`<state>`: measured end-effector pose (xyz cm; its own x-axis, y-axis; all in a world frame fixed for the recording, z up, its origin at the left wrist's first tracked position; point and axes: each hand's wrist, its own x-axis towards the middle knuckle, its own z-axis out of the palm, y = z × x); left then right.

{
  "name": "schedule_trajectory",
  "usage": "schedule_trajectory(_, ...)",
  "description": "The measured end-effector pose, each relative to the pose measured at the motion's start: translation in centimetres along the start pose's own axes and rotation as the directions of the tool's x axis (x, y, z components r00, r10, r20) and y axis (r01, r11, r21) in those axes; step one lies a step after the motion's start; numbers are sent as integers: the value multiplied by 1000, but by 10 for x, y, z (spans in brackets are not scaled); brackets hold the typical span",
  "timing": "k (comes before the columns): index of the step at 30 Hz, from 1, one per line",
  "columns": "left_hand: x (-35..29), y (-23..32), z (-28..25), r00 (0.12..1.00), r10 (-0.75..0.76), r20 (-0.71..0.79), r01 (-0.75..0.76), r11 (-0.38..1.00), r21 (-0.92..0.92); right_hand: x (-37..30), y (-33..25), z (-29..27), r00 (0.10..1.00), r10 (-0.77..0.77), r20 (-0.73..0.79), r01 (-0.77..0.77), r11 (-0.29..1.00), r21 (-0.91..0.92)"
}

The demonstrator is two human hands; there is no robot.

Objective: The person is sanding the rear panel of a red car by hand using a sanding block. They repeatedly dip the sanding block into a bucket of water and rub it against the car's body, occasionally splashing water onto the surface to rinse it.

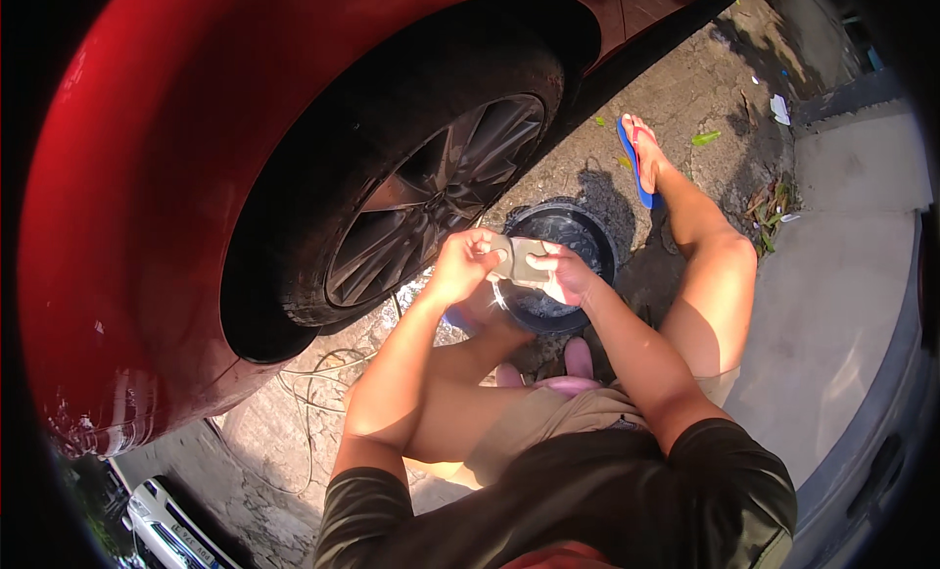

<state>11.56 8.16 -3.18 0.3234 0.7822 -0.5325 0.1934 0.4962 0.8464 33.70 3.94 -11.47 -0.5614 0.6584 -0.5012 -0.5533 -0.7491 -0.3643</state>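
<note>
My left hand (464,267) and my right hand (566,275) both grip a greyish-beige sponge (519,258), thumbs on top, one hand at each end. The sponge looks bent or creased across its middle. Water seems to drip from it below my left hand. Beneath my hands stands a round black basin (605,238) with water and some suds in it. Close by on the left is the wheel (441,202) of a red car, with dark multi-spoke rim and black tyre. My hands stay apart from the wheel.
The red car body (147,216) fills the left side. A thin hose or cable (311,375) lies looped on the rough ground. My foot wears a blue flip-flop (634,163). Under me is a pink seat (568,384). A grey concrete ledge (813,295) runs along the right.
</note>
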Motion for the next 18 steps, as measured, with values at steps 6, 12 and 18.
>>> schedule_trajectory(6, 2, -1, -2, 997, 5, -78, -15, 991, -135, 7, 0, 8, 997, -56, -56, 61, 995, 84)
schedule_trajectory(12, 2, -11, -3, 972, 87, -217, -99, 994, -45, 12, -1, 37, 1000, 3, -29, 3, 978, 210)
schedule_trajectory(18, -10, -19, -18, 933, 209, -293, -81, 916, 393, 23, 12, -7, 949, -44, -313, 97, 983, 156)
